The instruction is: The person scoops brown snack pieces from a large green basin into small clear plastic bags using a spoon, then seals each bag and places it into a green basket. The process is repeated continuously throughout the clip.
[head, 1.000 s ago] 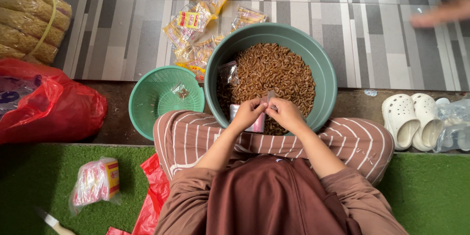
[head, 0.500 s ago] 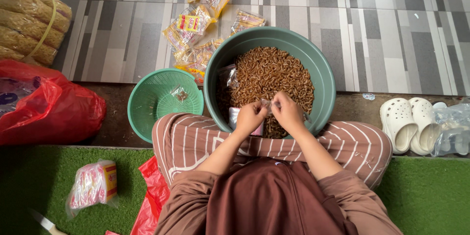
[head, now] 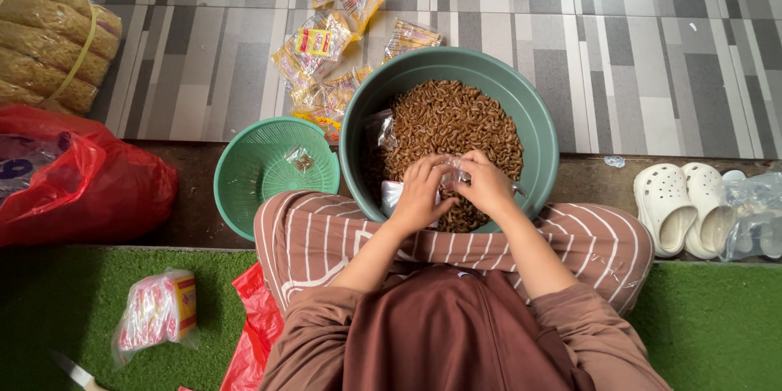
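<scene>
A large green basin (head: 533,114) full of brown curled snacks (head: 452,126) rests against my striped-trouser knees. Over its near side my left hand (head: 422,194) and my right hand (head: 484,186) meet, both pinching a small clear plastic bag (head: 454,171). A clear bag edge lies inside the basin at its left wall (head: 376,132). A small green basket (head: 265,167) with a tiny packet in it stands just left of the basin.
Several filled yellow snack packets (head: 326,41) lie on the tiled floor beyond the basin. Bundled snack rolls (head: 49,41) and a red plastic bag (head: 90,183) are at the left. A bag stack (head: 159,314) lies on green turf. White clogs (head: 680,204) stand at the right.
Another person's hand at the top right has gone from view. My hands have stayed together over the basin, shifting slightly forward with the clear bag.
</scene>
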